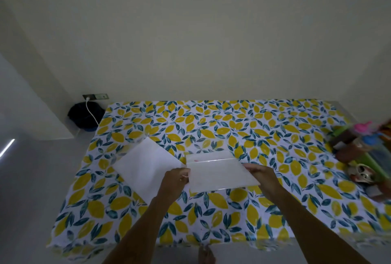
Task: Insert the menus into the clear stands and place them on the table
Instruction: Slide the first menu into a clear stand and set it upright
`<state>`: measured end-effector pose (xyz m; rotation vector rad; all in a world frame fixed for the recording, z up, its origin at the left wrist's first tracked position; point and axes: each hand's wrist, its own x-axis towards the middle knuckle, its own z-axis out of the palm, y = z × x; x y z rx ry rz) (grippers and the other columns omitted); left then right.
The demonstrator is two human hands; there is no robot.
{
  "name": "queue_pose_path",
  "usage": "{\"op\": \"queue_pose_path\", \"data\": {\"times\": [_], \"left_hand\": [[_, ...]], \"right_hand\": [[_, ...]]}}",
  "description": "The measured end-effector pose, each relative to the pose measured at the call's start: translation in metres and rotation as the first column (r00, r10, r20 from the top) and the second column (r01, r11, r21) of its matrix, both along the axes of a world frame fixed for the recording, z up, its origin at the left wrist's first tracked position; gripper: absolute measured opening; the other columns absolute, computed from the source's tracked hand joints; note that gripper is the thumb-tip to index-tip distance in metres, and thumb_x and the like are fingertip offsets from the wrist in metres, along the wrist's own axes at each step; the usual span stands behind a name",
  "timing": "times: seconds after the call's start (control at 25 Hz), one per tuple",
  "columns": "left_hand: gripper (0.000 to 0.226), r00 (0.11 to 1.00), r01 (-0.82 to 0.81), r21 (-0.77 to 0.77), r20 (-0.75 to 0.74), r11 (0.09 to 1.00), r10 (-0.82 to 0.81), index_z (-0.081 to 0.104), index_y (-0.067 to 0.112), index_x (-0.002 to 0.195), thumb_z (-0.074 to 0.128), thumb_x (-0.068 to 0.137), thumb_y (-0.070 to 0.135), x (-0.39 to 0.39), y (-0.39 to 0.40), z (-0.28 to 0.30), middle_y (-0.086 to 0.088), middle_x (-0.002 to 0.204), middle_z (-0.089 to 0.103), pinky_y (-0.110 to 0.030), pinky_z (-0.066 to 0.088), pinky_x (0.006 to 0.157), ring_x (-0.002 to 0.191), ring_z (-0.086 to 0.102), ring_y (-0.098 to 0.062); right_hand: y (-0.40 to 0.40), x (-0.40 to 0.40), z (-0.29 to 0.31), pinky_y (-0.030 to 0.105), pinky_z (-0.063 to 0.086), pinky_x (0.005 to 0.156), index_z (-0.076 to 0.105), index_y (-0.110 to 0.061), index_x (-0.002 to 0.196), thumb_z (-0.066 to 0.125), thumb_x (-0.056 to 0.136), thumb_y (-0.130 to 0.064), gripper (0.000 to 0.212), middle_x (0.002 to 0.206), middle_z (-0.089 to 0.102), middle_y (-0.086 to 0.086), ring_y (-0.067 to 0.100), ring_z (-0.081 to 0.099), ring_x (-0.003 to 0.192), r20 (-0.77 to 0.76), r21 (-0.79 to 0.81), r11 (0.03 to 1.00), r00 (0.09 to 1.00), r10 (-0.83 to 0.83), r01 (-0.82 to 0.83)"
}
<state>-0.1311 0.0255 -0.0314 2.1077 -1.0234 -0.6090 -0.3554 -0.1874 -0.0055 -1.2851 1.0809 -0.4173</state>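
My left hand [175, 179] and right hand [261, 173] pinch a clear stand [220, 172] by opposite edges, steadying it above the counter [211, 128]; a second menu [146, 164] waits beyond my left fingers [185, 173].

Desk cloth [211, 128]: white ground, yellow lemons, teal-blue leaves. Menu sheet [148, 164] on left plain white. Clear stand [220, 172] holds a whitish sheet. Wall [190, 31] pale cream. Far left bag [84, 117] black, cable [91, 111] white.

The clutter [364, 153] at the table's [190, 217] right edge is blurred and cut off; any menu print is unreadable.
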Motion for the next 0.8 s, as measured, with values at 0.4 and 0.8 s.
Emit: {"op": "queue_pose_path", "data": {"times": [0.4, 0.8], "left_hand": [[0.015, 0.892, 0.056, 0.127, 0.439, 0.990, -0.106, 0.069, 0.012, 0.098, 0.062, 0.085, 0.012, 0.078, -0.073, 0.033, -0.008, 0.091, 0.070, -0.033, 0.052, 0.060, 0.078, 0.069, -0.027], [0.031, 0.888, -0.339, 0.101, 0.364, 0.935, 0.283, 0.062, 0.018, 0.092, 0.043, 0.098, 0.042, 0.118, -0.141, 0.024, 0.000, 0.077, 0.066, -0.031, 0.041, 0.059, 0.068, 0.061, -0.021]], "right_hand": [[-0.095, 0.073, 0.035, 0.027, 0.044, 0.062, 0.064, -0.025, 0.067, 0.072, 0.085, -0.029, 0.021, 0.063, 0.062, -0.008, 0.000, 0.058, 0.060, -0.260, -0.494, 0.795, 0.932, 0.252, -0.353], [-0.148, 0.145, -0.002, 0.012, 0.043, 0.061, 0.063, -0.011, 0.083, 0.070, 0.087, -0.024, 0.015, 0.077, 0.066, -0.003, 0.011, 0.063, 0.071, -0.252, -0.607, 0.734, 0.950, 0.185, -0.304]]}}
